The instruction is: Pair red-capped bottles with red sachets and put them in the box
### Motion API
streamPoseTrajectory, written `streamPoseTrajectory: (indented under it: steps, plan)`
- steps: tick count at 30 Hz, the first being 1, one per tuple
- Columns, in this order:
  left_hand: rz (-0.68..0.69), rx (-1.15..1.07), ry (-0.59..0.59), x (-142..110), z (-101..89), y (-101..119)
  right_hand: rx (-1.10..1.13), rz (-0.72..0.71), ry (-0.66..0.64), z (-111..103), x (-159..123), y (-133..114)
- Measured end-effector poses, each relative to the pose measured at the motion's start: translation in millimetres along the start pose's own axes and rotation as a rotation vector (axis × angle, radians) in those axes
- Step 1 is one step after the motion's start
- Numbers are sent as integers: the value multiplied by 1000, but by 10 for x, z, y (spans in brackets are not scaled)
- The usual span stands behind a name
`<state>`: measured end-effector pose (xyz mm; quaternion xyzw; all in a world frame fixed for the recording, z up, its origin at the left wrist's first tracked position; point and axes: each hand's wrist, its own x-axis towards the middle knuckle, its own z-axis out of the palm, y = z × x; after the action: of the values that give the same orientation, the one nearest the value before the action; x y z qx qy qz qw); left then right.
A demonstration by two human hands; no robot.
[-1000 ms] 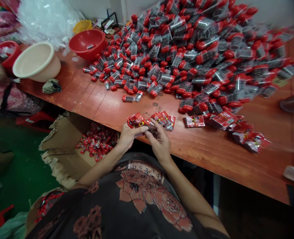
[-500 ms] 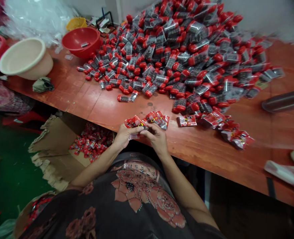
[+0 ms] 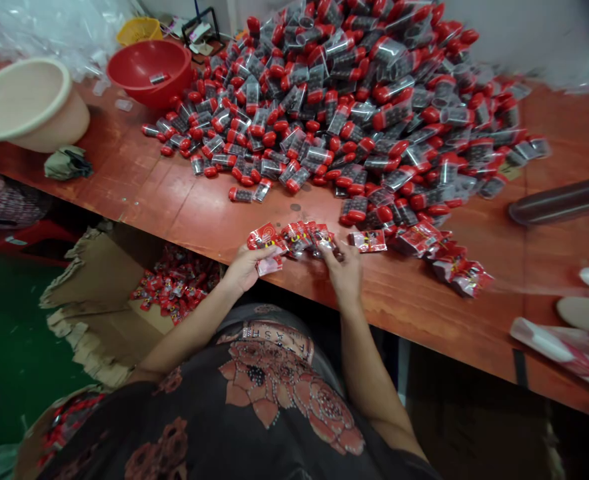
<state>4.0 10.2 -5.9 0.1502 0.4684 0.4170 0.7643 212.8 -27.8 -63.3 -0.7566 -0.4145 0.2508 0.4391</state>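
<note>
My left hand [image 3: 243, 268] is closed on a small bunch of red printed packets [image 3: 264, 241] at the front edge of the red wooden table [image 3: 174, 207]. My right hand [image 3: 345, 269] rests on the table with its fingers touching a loose cluster of the same red packets [image 3: 308, 237]; its grip is not clear. More red packets [image 3: 444, 257] lie to the right. Behind them rises a large heap of clear tubes with red caps [image 3: 354, 100].
A cream bowl [image 3: 27, 103], a red bowl [image 3: 147, 70] and a yellow tub [image 3: 138, 29] stand at the back left. An open cardboard box [image 3: 119, 300] with red packets sits on the floor below left. A dark cylinder [image 3: 559, 200] lies at right.
My right hand has left my left hand and moved right onto the packets on the table. My left hand keeps its bunch. The view has shifted left.
</note>
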Motion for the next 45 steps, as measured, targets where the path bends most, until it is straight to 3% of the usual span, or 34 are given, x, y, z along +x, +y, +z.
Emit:
streamPoseTrajectory:
  steps: [4,6,8,11,16,20,23,25,27,30,32,35,40,42,45]
  plan:
    - [11,50,-1,25,59,-63,-9,-219,13,62,-124,-259]
    - [17,84,-4,40,84,-90,116,-300,-151,148,-183,-420]
    - [38,90,-24,55,103,-100,257,-282,-326,235,-200,-530]
    - [44,64,-74,76,123,-74,312,-267,-418,284,-151,-594]
    - [60,58,-105,102,175,-30,25,-484,-452,150,0,-652]
    - [39,-4,-59,145,207,-43,-313,-533,-499,-70,347,-697]
    - [22,-25,-7,170,191,-14,-710,-575,-227,-270,762,-615]
    - [4,-33,29,178,161,20,-893,-594,-154,-365,1016,-488]
    - [-23,-63,54,181,124,52,-977,-640,-192,-406,1194,-342]
    - [-69,-122,64,174,81,85,-934,-762,-255,-380,1293,-193]
    - [-87,-157,60,158,73,103,-815,-794,-232,-333,1242,-197]
    - [-98,-200,83,124,86,136,-523,-702,-214,-257,961,-364]
    - [-89,-232,149,82,126,187,89,-464,-481,-139,119,-740]
    - [-71,-233,139,73,142,193,181,-406,-550,-75,-157,-806]
    - [-38,-219,109,57,161,189,252,-323,-545,37,-370,-813]
